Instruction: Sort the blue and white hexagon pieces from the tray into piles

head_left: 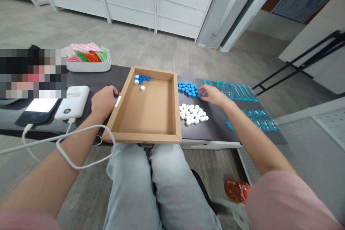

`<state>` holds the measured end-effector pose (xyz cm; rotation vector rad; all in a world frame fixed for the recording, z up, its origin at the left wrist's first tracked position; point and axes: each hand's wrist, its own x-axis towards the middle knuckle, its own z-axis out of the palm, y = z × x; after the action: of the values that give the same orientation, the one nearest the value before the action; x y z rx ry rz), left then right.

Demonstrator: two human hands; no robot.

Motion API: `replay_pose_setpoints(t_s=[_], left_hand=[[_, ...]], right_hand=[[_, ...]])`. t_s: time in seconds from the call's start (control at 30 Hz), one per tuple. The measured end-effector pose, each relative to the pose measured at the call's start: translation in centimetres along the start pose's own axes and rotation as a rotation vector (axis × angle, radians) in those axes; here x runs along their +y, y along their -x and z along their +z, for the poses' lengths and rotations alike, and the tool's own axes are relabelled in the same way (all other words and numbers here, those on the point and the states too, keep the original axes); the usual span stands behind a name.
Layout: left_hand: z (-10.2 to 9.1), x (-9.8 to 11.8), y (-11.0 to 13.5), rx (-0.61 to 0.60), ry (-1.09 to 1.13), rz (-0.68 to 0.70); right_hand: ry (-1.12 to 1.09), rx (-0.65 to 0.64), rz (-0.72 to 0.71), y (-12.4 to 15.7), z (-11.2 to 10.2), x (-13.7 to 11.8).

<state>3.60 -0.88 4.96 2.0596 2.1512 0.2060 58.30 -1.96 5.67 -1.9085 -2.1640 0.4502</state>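
Here, a seated person works at a dark table [210, 129], with a shallow cardboard tray [147, 109] lying between the two hands and overhanging the near edge above the knees. The left hand [104, 101] rests against the tray's left wall, fingers curled loosely around the rim; nothing else is seen in it. Just left of that hand lie a white power bank [72, 102] and a phone [37, 112], a white cable [67, 143] looping over the forearm. Beyond it stands a white tub of coloured strips [88, 59].

The right hand [212, 95] reaches to the tray's right, fingertips gathered at the near-right edge of the cluster of blue pieces [188, 88] (whether a piece is already pinched cannot be told, the fingers hiding it). Nearer the body, below that wrist, lies the cluster of white pieces [192, 114]. Right of the hand lie clear teal strips [237, 91].

In the tray's far left corner, a few blue pieces [144, 78] form a short row with two white pieces [139, 83] beside them.

Good practice, as judged: the left hand should brace the overhanging tray, while the right takes one edge piece at a time, without scattering the neighbours.
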Motion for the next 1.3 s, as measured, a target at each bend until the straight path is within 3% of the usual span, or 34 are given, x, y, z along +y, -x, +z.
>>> replay_pose_setpoints(t_s=[0.13,0.33,0.47,0.6,0.73,0.83,0.97,1.1,1.2,1.3], left_hand=[[0.1,-0.1,0.0,-0.015,-0.009,0.001],[0.3,0.1,-0.1,0.035,-0.002,-0.009],[0.4,0.2,-0.1,0.058,0.026,-0.013],[0.5,0.2,-0.1,0.066,0.029,-0.008],[0.6,0.1,0.0,0.072,0.021,0.001],[0.8,0.0,-0.1,0.083,0.020,0.010],[1.0,-0.1,-0.2,0.086,0.030,0.024],[0.9,-0.1,-0.2,0.071,0.019,0.029],[0.9,0.0,-0.1,0.069,0.013,0.029],[0.9,0.0,-0.1,0.060,0.014,0.022]], right_hand=[[-0.093,0.074,-0.004,-0.3,0.8,-0.1],[-0.025,0.222,-0.124,-1.0,-0.8,-2.3],[-0.065,0.190,-0.314,-3.9,-0.3,-8.3],[0.027,0.010,-0.495,-8.8,2.6,-16.7],[0.288,-0.127,-0.433,-12.8,5.7,-23.2],[0.428,-0.181,-0.318,-14.1,6.9,-25.3],[0.405,-0.185,-0.365,-14.2,7.8,-25.6],[0.284,-0.153,-0.463,-13.2,7.6,-24.0],[0.069,-0.073,-0.539,-11.3,5.5,-21.1],[-0.067,0.037,-0.552,-8.4,1.6,-16.3]])
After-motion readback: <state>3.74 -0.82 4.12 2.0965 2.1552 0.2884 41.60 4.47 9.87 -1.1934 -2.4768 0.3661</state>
